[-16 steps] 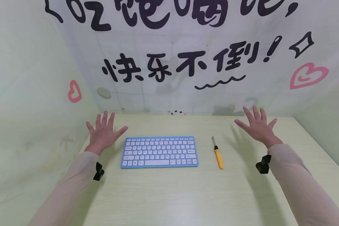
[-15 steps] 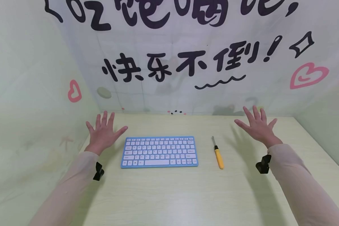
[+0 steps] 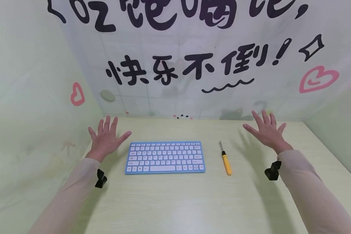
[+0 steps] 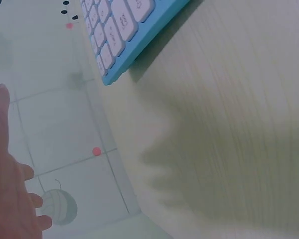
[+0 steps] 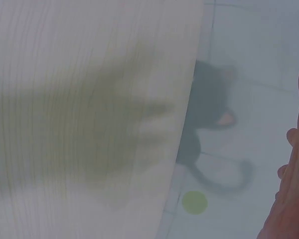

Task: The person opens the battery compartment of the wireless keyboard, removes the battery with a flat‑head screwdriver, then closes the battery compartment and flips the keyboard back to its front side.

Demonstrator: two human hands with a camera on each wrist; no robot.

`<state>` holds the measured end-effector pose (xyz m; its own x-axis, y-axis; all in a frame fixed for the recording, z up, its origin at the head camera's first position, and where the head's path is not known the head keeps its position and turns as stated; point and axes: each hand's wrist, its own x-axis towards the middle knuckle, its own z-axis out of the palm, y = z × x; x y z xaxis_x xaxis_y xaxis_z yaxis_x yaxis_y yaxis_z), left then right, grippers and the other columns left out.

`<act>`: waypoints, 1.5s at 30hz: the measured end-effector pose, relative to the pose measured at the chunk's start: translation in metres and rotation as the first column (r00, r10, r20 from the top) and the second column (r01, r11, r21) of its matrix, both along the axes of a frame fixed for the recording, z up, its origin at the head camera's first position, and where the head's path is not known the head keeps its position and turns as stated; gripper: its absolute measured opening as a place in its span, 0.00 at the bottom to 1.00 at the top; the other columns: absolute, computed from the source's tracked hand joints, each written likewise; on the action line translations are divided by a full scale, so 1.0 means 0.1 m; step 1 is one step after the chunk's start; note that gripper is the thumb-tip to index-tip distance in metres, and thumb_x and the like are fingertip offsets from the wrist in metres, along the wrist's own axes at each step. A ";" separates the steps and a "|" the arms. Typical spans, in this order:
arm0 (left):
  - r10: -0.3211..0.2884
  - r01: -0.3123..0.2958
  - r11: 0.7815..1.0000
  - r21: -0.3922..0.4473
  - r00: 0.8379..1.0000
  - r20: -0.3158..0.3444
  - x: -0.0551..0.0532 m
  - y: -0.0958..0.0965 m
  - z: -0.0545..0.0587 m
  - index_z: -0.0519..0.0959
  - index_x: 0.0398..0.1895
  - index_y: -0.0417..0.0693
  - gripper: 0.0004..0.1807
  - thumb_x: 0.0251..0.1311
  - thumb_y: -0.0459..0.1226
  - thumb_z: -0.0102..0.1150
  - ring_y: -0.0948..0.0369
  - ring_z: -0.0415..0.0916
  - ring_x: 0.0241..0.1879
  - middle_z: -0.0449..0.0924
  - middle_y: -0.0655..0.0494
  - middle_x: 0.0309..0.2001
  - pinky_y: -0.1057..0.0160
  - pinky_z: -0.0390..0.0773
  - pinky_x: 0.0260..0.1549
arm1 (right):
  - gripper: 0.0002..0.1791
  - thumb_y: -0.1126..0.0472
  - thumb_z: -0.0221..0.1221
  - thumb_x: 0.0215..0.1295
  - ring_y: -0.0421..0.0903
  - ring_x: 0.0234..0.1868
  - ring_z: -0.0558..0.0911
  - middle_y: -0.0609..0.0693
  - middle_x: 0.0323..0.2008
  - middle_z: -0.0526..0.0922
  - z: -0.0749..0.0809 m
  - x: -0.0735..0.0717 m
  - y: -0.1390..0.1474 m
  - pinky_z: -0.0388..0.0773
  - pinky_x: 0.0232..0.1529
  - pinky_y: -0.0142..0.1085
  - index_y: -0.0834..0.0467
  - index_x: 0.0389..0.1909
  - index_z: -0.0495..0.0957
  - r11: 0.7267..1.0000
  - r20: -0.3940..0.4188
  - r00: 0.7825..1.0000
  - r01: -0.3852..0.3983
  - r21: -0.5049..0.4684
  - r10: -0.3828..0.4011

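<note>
A blue-edged keyboard (image 3: 165, 157) with white keys lies on the pale table, left of centre in the head view. To its right lies a screwdriver (image 3: 226, 159) with a yellow handle, its metal shaft pointing to the back wall. My left hand (image 3: 105, 139) is held above the table to the left of the keyboard, fingers spread, holding nothing. Beyond the screwdriver on the right, my right hand (image 3: 267, 131) hovers likewise with spread fingers and nothing in it. In the left wrist view the keyboard's corner (image 4: 124, 35) shows at the top, with the hand's shadow below it.
The light wood-grain table (image 3: 175, 201) meets a back wall (image 3: 175, 100) covered by a printed sheet with dark lettering and pink hearts. A pale side wall (image 3: 41, 130) stands close by the left arm; another (image 3: 339, 130) rises at the right.
My left hand and forearm have shifted very slightly left and down in the head view. The keyboard, the screwdriver and the right hand stay practically where they were.
</note>
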<state>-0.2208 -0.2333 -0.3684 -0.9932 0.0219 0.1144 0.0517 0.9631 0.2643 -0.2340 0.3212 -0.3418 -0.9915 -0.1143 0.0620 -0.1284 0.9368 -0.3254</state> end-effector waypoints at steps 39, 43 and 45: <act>-0.039 -0.242 0.698 0.674 0.927 0.373 0.29 0.18 -0.41 0.61 0.63 0.36 0.26 0.66 0.41 0.47 0.48 0.74 0.45 0.71 0.36 0.50 0.55 0.77 0.38 | 0.22 0.55 0.57 0.63 0.47 0.41 0.76 0.49 0.40 0.80 -0.56 0.28 -1.40 0.48 0.61 0.58 0.60 0.56 0.72 0.920 0.167 0.943 -0.225 -0.322 0.289; -0.046 -0.246 0.684 0.687 0.925 0.377 0.28 0.19 -0.47 0.59 0.64 0.39 0.25 0.66 0.39 0.47 0.50 0.74 0.44 0.70 0.37 0.50 0.57 0.77 0.39 | 0.22 0.55 0.58 0.62 0.47 0.40 0.77 0.49 0.38 0.81 -0.58 0.28 -1.45 0.33 0.60 0.63 0.61 0.55 0.73 0.918 0.157 0.945 -0.226 -0.325 0.287; -0.051 -0.243 0.678 0.694 0.926 0.374 0.27 0.19 -0.49 0.58 0.65 0.41 0.26 0.66 0.38 0.47 0.50 0.73 0.45 0.69 0.37 0.50 0.57 0.77 0.39 | 0.21 0.56 0.58 0.62 0.47 0.39 0.77 0.49 0.37 0.81 -0.60 0.28 -1.46 0.33 0.59 0.63 0.61 0.54 0.74 0.917 0.145 0.949 -0.218 -0.333 0.279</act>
